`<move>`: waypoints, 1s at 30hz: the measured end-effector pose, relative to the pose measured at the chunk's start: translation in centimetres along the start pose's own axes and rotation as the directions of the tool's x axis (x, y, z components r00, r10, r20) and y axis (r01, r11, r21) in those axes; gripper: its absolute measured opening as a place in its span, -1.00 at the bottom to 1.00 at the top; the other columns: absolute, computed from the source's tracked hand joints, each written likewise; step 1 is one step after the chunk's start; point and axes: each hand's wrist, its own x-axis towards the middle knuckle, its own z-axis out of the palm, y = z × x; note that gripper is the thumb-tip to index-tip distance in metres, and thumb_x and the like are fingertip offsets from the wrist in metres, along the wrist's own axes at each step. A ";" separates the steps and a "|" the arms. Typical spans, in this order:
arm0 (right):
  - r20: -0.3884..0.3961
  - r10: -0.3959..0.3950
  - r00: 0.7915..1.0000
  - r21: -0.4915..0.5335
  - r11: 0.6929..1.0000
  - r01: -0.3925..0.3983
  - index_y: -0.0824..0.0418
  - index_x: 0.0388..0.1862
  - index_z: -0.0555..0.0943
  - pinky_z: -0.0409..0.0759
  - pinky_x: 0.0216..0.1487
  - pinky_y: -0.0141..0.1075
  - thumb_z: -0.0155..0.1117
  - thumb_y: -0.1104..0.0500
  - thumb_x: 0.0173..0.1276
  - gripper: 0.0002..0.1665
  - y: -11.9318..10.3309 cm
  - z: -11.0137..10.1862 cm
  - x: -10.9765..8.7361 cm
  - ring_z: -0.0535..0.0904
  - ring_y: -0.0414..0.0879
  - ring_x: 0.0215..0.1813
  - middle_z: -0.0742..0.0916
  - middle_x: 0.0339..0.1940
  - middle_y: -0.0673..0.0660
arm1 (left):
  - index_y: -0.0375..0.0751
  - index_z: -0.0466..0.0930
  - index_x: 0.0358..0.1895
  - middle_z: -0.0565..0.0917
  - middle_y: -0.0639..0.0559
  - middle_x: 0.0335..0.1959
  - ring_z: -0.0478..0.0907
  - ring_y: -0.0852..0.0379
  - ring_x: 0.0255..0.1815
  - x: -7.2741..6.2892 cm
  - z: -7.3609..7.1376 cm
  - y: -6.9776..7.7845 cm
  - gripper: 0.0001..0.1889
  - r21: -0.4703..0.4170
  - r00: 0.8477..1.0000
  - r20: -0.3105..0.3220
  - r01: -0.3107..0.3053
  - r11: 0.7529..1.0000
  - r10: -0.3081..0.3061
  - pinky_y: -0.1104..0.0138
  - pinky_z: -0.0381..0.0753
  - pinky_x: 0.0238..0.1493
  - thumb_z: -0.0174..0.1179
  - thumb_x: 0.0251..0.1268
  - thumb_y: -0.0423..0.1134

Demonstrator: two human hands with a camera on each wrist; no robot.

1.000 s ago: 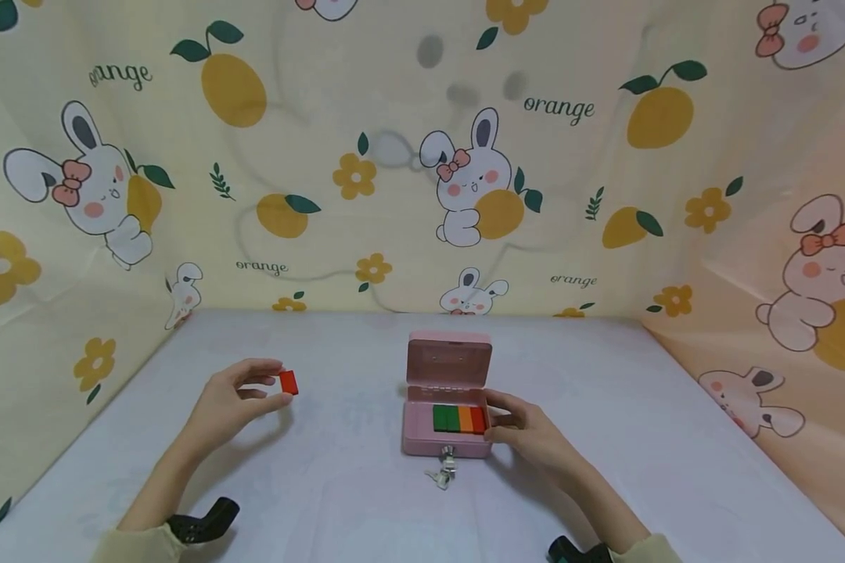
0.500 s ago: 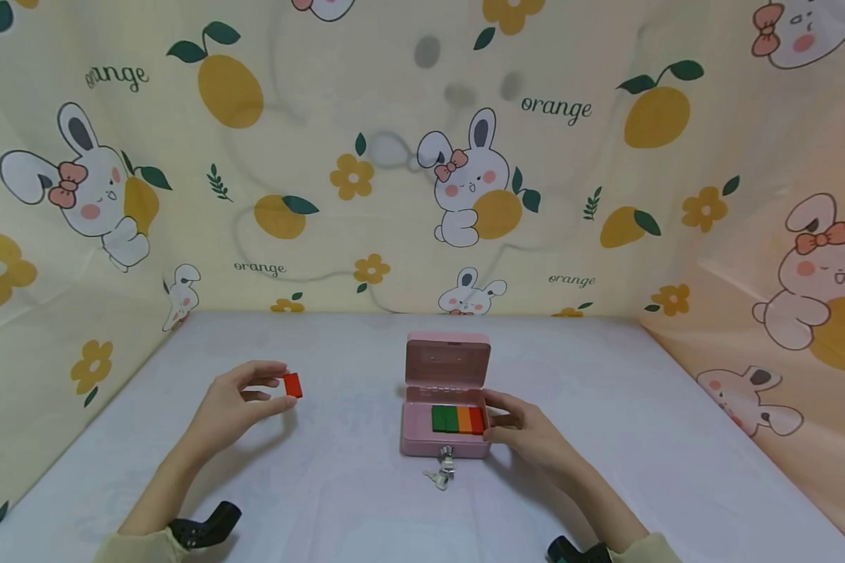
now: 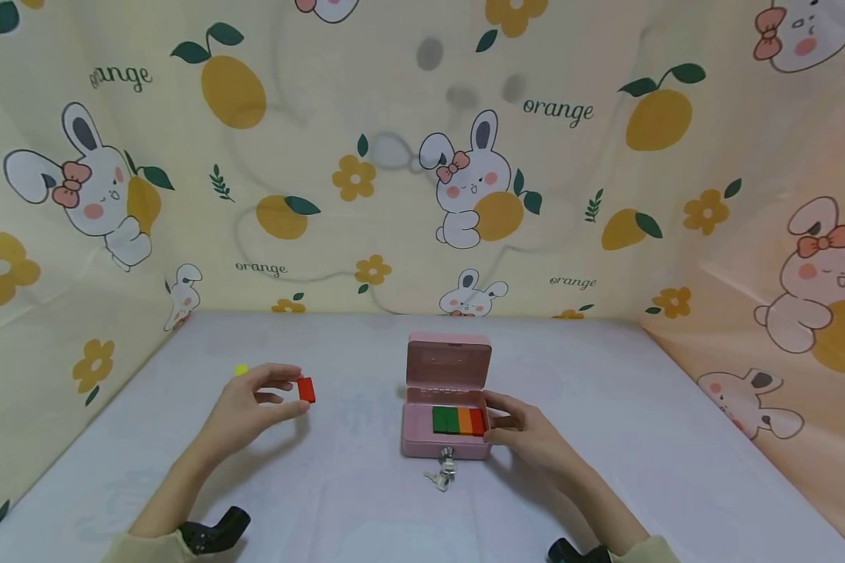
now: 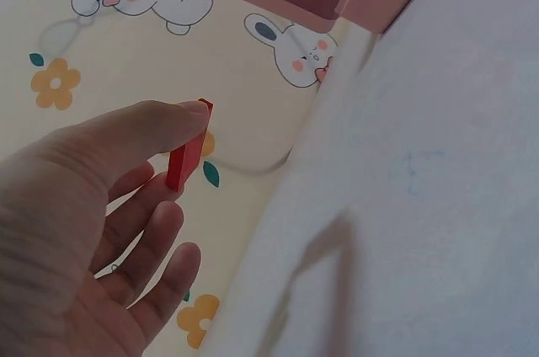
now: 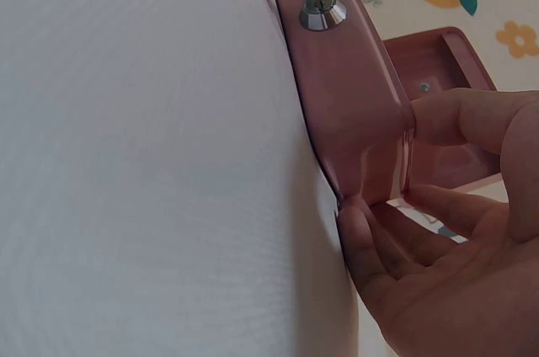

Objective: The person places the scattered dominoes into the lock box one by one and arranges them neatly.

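My left hand (image 3: 249, 403) pinches a red domino-like block (image 3: 306, 389) between thumb and fingertips, above the table left of the box. In the left wrist view the same red block (image 4: 189, 151) stands edge-on under the thumb, the other fingers loosely bent. A pink metal cash box (image 3: 418, 438) sits with its lid (image 3: 448, 364) raised. Inside, green blocks (image 3: 445, 420), an orange block (image 3: 464, 421) and a red one lie side by side toward the right. My right hand (image 3: 531, 434) grips the box's right side; in the right wrist view its thumb and fingers touch the corner (image 5: 383, 172).
Keys (image 3: 441, 477) hang from the lock (image 5: 322, 12) at the box front. A small yellow block (image 3: 242, 369) shows partly behind my left hand. The white table (image 3: 366, 508) ends at a patterned cloth backdrop (image 3: 394, 234).
My left hand has shifted right, toward the box, with the red block still pinched. The yellow block behind it has come into view. The right hand and box stay put.
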 end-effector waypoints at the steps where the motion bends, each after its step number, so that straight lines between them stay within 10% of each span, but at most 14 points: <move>1: 0.000 0.001 1.000 -0.001 1.000 -0.001 0.06 0.44 0.41 0.32 0.24 0.27 0.34 0.27 0.28 -0.27 0.0 0.0 0.0 0.51 0.08 0.21 0.48 0.38 0.12 | -0.16 0.56 0.16 0.64 -0.01 0.02 0.56 -0.08 0.03 0.0 0.1 0.0 -0.40 0.002 1.000 0.002 0.001 1.000 -0.001 0.17 0.62 0.00 0.49 0.07 0.00; 18: 0.005 -0.004 1.000 0.016 1.000 0.004 0.07 0.45 0.40 0.36 0.23 0.23 0.34 0.27 0.28 -0.26 0.2 0.1 0.0 0.52 0.06 0.19 0.48 0.38 0.12 | -0.10 0.60 0.11 0.65 0.06 -0.01 0.57 -0.08 0.02 -0.1 1.7 0.9 -0.44 -0.091 0.999 0.036 -0.033 0.995 0.036 0.16 0.62 -0.01 0.53 0.02 -0.05; 30: 0.007 -0.002 1.000 0.010 1.000 0.002 0.10 0.46 0.37 0.34 0.26 0.22 0.31 0.29 0.31 -0.26 -0.1 0.2 0.1 0.47 0.13 0.28 0.43 0.42 0.18 | -0.17 0.64 0.05 0.66 0.09 -0.06 0.57 -0.10 -0.01 0.2 6.0 2.7 -0.50 -0.201 0.982 0.143 -0.094 0.975 0.124 0.19 0.61 0.00 0.54 0.01 -0.11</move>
